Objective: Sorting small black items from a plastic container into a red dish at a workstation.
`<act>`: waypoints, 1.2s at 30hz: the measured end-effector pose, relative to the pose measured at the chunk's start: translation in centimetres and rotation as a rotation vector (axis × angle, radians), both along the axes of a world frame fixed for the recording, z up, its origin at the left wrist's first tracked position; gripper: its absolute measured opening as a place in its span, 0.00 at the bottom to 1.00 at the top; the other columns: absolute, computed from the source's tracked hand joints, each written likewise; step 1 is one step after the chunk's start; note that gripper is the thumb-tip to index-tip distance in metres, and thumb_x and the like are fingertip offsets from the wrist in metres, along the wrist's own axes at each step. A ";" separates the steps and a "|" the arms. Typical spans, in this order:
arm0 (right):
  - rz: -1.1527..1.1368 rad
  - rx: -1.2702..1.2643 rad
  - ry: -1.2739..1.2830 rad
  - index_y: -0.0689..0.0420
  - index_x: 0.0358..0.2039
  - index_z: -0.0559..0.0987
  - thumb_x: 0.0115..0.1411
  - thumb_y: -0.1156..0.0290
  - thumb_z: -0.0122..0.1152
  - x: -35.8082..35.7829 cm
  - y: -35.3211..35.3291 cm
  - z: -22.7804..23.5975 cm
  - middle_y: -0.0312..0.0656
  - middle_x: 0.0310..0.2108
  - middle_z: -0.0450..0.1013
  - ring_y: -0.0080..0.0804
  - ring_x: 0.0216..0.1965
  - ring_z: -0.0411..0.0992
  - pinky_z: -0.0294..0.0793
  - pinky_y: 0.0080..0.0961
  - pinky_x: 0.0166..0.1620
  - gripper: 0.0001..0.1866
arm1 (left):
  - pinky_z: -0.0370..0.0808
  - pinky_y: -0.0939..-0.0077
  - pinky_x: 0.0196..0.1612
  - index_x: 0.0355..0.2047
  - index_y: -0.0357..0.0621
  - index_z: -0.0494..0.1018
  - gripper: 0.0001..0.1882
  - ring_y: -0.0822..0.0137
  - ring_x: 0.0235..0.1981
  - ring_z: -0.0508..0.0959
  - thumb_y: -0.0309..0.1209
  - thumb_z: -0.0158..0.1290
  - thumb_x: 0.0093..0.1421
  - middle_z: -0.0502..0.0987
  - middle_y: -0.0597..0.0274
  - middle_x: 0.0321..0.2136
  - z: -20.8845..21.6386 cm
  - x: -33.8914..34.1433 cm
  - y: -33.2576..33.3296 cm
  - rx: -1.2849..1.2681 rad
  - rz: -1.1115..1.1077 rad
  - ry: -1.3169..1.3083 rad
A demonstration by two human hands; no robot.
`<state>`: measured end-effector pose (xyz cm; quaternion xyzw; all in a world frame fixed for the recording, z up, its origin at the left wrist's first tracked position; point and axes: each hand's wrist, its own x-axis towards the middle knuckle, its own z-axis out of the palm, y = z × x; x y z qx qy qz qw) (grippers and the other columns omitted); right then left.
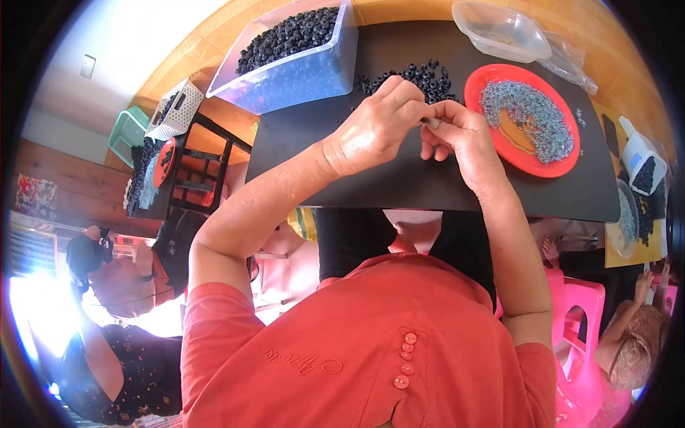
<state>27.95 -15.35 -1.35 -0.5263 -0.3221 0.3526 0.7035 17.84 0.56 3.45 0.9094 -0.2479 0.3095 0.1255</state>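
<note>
Above the dark table, my left hand (380,123) and my right hand (462,135) meet fingertip to fingertip. Both are closed in a pinch. A tiny dark piece (425,120) shows between the fingertips; its shape is mostly hidden. Just beyond my hands lies a loose pile of small black ring-like parts (433,80). Close to my right hand stands a red plate (479,77) holding many small, clear bluish pieces (549,143), with a bare orange-looking patch in its middle.
A clear plastic bin (285,96) full of black parts stands at the far left of the table (307,153). An open clear container (499,36) and a plastic bag (571,64) lie far right. People sit at other tables both sides; a pink chair (578,342) is at right.
</note>
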 end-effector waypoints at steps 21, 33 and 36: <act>-0.026 -0.098 -0.139 0.60 0.39 0.76 0.65 0.66 0.54 -0.4 0.5 -0.3 0.33 0.26 0.73 0.20 0.23 0.72 0.64 0.13 0.26 0.10 | 0.75 0.65 0.39 0.39 0.41 0.74 0.14 0.53 0.37 0.76 0.15 0.55 0.52 0.73 0.54 0.34 -3.3 -0.5 0.2 -0.277 0.140 -0.026; -0.062 -0.168 -0.179 0.61 0.38 0.77 0.65 0.69 0.53 -0.4 1.3 -0.8 0.34 0.26 0.73 0.20 0.22 0.72 0.60 0.13 0.21 0.09 | 0.75 0.66 0.40 0.39 0.40 0.75 0.14 0.54 0.38 0.76 0.14 0.55 0.52 0.73 0.54 0.35 -5.9 -0.3 0.4 -0.519 0.150 -0.075; -0.047 -0.179 -0.170 0.62 0.38 0.76 0.65 0.69 0.52 -0.2 1.5 -0.7 0.35 0.26 0.73 0.20 0.22 0.72 0.60 0.13 0.21 0.09 | 0.75 0.67 0.41 0.38 0.40 0.75 0.13 0.54 0.38 0.76 0.14 0.55 0.52 0.72 0.54 0.35 -6.2 -0.2 0.3 -0.496 0.154 -0.108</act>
